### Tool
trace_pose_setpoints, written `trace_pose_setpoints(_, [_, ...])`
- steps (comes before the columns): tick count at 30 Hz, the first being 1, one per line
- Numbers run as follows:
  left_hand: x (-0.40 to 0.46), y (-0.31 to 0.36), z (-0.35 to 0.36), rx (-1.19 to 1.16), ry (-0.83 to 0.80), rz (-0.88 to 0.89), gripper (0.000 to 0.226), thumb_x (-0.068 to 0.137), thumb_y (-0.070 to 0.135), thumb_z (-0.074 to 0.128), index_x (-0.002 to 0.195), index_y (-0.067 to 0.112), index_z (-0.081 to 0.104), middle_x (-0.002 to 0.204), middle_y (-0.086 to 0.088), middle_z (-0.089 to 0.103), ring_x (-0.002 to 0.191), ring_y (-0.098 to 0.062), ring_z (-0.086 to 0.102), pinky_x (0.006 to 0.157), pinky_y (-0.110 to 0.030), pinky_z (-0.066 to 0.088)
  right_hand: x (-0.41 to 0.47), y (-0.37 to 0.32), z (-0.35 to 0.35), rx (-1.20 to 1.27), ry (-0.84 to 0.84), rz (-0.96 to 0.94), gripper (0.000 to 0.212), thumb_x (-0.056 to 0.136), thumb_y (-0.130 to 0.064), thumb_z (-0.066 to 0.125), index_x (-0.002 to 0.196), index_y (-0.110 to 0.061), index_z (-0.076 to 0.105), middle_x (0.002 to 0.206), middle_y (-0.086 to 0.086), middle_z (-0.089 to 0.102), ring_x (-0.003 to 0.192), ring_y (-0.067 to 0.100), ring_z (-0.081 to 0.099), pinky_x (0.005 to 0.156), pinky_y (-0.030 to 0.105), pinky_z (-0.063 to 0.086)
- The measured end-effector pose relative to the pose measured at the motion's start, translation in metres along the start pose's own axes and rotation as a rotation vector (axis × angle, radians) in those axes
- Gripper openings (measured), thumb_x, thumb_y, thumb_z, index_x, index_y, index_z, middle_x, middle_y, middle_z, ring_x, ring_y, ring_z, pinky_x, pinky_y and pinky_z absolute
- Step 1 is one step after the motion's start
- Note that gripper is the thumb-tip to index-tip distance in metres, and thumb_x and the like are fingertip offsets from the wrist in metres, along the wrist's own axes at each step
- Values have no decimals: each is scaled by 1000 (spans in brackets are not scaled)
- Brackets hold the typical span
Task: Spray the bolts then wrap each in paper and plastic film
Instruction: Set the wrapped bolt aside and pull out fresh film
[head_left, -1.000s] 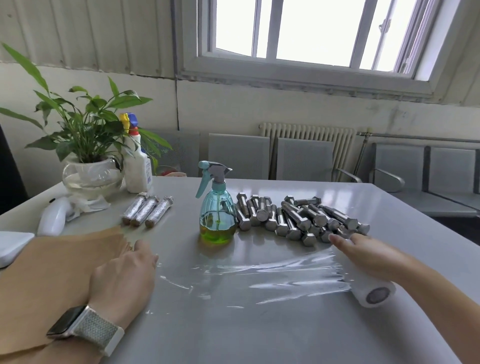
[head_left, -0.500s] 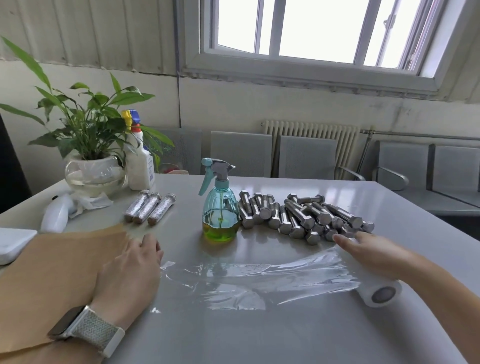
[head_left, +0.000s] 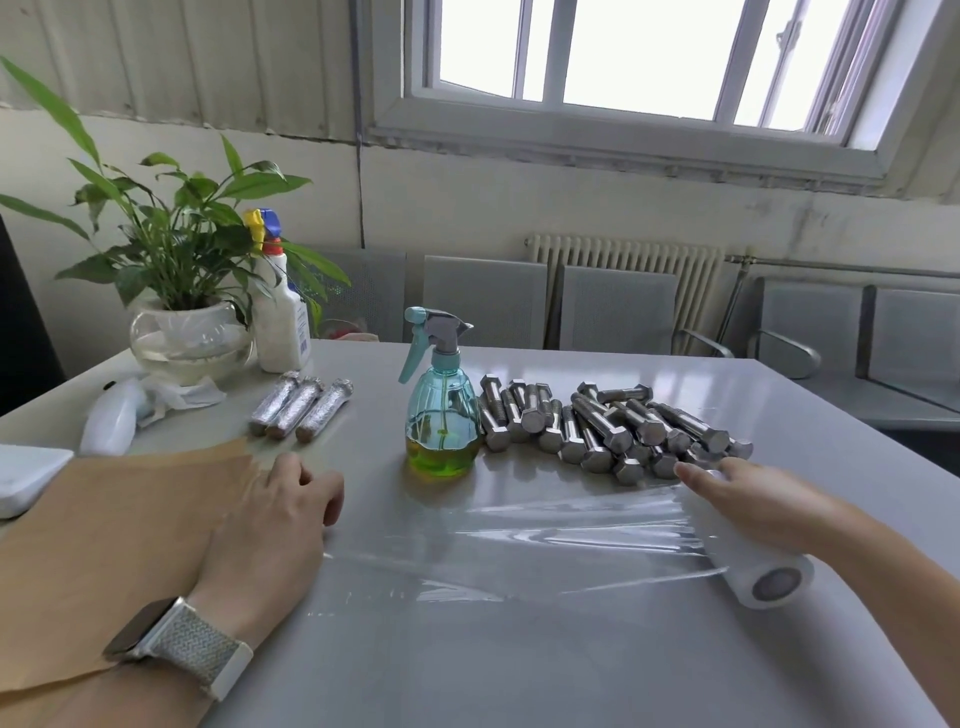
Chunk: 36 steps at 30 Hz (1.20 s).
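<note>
- The left hand (head_left: 270, 525) is lying flat at about 8 o'clock in the view, fingers straight and spread a little, pressing down where the brown paper (head_left: 98, 525) is meeting the loose end of the plastic film (head_left: 524, 540); it is gripping nothing.
- A watch (head_left: 176, 644) with a woven grey band is sitting on that wrist.
- The right hand (head_left: 753, 506) is resting palm-down on the film roll (head_left: 763, 571) at about 4 o'clock, fingers stretched out over the top of it rather than curled round it.
- The film is lying stretched across the grey table (head_left: 519, 665) between the two hands, slightly wrinkled and shining.
- The bare bolts (head_left: 608, 423) are lying in a loose heap at about 2 o'clock from the table's middle, just beyond the right fingertips.
- The spray bottle (head_left: 441, 395) is standing upright at 12 o'clock from the film, touching the left edge of the heap, with green liquid in its lower part.
- Three wrapped bolts (head_left: 301, 408) are lying side by side at about 10 o'clock, past the far edge of the paper.
- A potted plant (head_left: 182, 291) in a glass bowl and a white bottle (head_left: 280, 322) are standing at the far left corner.
- Grey chairs (head_left: 613, 306) and a radiator (head_left: 623, 270) are standing behind the table, under the window (head_left: 639, 57).
</note>
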<state>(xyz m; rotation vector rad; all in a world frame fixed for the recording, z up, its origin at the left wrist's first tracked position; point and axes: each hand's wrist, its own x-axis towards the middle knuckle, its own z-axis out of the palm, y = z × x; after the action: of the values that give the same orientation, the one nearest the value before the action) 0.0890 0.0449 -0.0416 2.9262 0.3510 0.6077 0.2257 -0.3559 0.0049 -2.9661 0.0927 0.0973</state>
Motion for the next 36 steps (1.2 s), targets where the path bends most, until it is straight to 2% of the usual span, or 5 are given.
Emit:
trace_pose_setpoints(15, [-1, 0, 5, -15, 67, 30, 19, 84, 15, 63, 83, 33, 56, 86, 6, 41, 84, -20, 50, 61, -31, 32, -5, -1, -4, 51, -17, -4, 68, 84, -79, 20, 96, -19, 49, 116, 10, 61, 107, 27, 54, 82, 34, 39])
trace_pose_setpoints(19, [-1, 0, 4, -28, 62, 28, 19, 85, 16, 61, 83, 34, 56, 86, 7, 41, 84, -19, 49, 62, -31, 31, -6, -1, -2, 51, 2, -20, 92, 77, -87, 18, 131, -20, 51, 131, 8, 58, 119, 28, 53, 93, 37, 42])
trace_pose_setpoints(22, [-1, 1, 3, -36, 60, 26, 21, 86, 13, 58, 85, 34, 57, 86, 6, 43, 83, -21, 50, 64, -31, 31, -8, -4, -1, 18, 15, -18, 102, 68, -94, 14, 136, -24, 47, 136, 5, 56, 123, 29, 53, 101, 44, 42])
trace_pose_setpoints(28, [-1, 1, 0, -43, 47, 39, 20, 85, 15, 59, 84, 34, 56, 88, 5, 44, 82, -20, 49, 67, -31, 30, -13, -13, 1, -150, 91, 9, 82, 74, -92, 12, 112, -26, 43, 128, 2, 60, 117, 25, 55, 78, 39, 38])
trace_pose_setpoints(36, [-3, 9, -10, -89, 146, 40, 17, 79, 22, 48, 81, 27, 65, 88, 1, 51, 85, -26, 57, 71, -35, 33, -22, -23, -1, -244, 118, 12, 92, 74, -92, 8, 126, -25, 43, 123, -3, 60, 117, 22, 55, 74, 38, 32])
